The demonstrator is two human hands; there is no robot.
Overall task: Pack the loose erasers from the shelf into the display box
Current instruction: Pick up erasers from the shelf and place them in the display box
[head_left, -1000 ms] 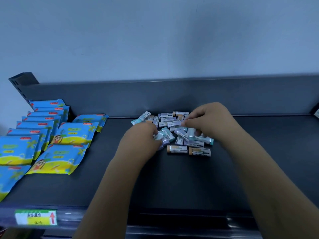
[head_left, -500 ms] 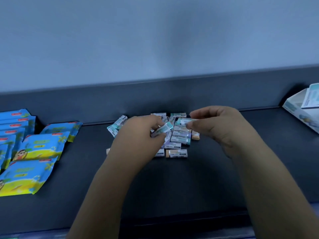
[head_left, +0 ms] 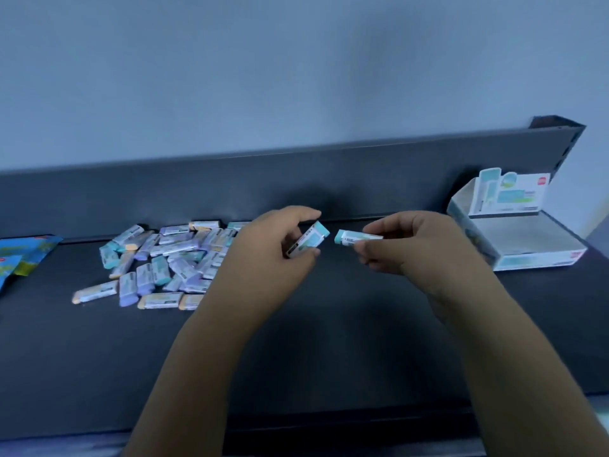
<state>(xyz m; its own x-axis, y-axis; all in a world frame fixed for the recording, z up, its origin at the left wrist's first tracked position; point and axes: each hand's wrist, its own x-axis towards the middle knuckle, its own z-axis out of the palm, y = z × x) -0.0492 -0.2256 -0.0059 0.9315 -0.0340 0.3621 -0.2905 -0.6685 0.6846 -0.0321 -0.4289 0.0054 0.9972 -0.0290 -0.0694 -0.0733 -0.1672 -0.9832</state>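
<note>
A heap of loose erasers (head_left: pixel 164 262) in teal, lilac and orange sleeves lies on the dark shelf (head_left: pixel 329 341) at the left. My left hand (head_left: pixel 270 255) pinches one teal eraser (head_left: pixel 313 240), tilted, above the shelf. My right hand (head_left: pixel 415 245) grips a second teal eraser (head_left: pixel 351 238) held level, its tip close to the first. The white display box (head_left: pixel 524 239) stands open at the far right with its printed lid flap raised; its inside looks bare.
Blue and yellow packets (head_left: pixel 23 255) lie at the left edge. The shelf's dark back panel (head_left: pixel 296 183) runs behind everything, ending in a corner post at the upper right. Bare shelf surface lies between my hands and the box.
Both hands have lifted off the heap, each with a teal eraser, and moved right. My view has swung right, so the whole display box now shows.
</note>
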